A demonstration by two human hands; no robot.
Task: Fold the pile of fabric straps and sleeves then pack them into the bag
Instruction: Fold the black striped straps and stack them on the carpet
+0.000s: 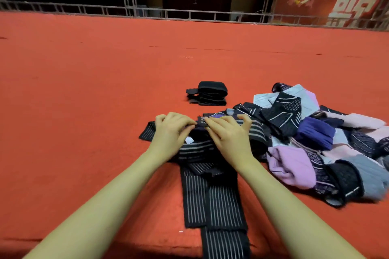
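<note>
Left hand (pixel 171 130) and right hand (pixel 228 132), fingers curled, both pinch the striped strap (pixel 214 202) near the red surface's (pixel 84 90) front edge, beside the pile (pixel 320 143).

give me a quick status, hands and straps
Left hand and right hand both pinching the striped black strap. One folded strap set aside. Unfolded pile waits right. No bag visible.
</note>
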